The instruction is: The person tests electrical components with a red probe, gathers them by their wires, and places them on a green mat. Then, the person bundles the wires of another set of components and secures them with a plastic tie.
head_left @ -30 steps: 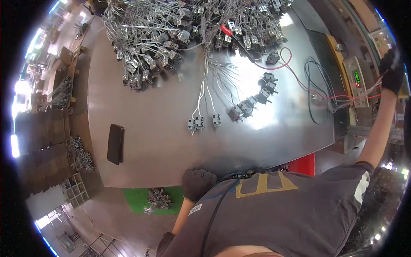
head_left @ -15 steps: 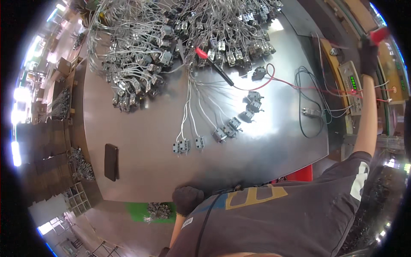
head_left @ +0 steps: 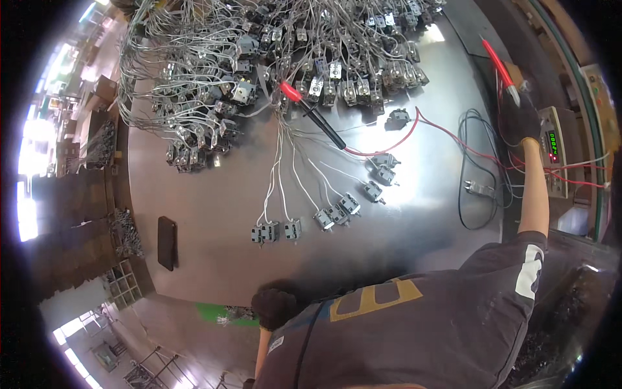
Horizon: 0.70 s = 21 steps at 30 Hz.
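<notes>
My right hand [head_left: 521, 122], in a dark glove, reaches out at the far right and is closed on a red test probe [head_left: 497, 61] with a pale end. A bench meter [head_left: 552, 152] with a green lit display stands beside that wrist. My left hand [head_left: 275, 306], also gloved, rests at the table's near edge against my shirt; its dark fingers do not show separately. On the metal table [head_left: 207, 259], small grey wired switches [head_left: 337, 212] lie in a loose arc. A black probe [head_left: 324, 126] lies behind them, with a red clip [head_left: 291, 92] at its far end.
A large heap of wired metal parts [head_left: 350, 71] covers the table's back. A dark phone-like slab [head_left: 167, 243] lies at the left. A coiled grey cable with a plug [head_left: 479, 188] is at the right, and red leads [head_left: 466, 148] run to the meter.
My right hand has come inward and down from the far right with the red probe, clear of the meter's front. The view has shifted slightly; my left hand stays at the table edge.
</notes>
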{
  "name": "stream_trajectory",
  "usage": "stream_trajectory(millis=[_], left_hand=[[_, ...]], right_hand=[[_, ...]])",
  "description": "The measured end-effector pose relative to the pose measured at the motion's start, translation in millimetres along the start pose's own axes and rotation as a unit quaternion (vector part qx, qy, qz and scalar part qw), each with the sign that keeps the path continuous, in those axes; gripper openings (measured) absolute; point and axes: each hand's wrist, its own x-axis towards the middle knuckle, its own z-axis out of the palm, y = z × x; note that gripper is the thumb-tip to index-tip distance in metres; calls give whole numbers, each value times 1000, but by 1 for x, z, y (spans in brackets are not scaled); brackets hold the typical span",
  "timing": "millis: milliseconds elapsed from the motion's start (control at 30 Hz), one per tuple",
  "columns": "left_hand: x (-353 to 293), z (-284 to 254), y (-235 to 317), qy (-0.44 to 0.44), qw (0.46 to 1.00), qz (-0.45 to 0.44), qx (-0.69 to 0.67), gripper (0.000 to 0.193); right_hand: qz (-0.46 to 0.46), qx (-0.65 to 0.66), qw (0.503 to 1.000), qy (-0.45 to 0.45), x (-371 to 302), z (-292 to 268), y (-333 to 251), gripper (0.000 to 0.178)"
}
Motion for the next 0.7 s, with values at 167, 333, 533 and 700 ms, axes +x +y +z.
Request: stream_trajectory(millis=[167, 333, 533, 700], left_hand=[[-41, 42, -21, -41, 988, -137, -65, 11], [0, -7, 0, -73, 995, -67, 20, 9], [-34, 11, -32, 30, 995, -47, -80, 8], [38, -48, -46, 174, 968, -140, -117, 2]], right_hand=[[124, 24, 991, -51, -21, -8, -20, 68], [160, 1, 985, -69, -32, 19, 19, 73], [54, 18, 988, 147, -45, 27, 39, 70], [-169, 312, 934, 37, -107, -82, -153, 42]])
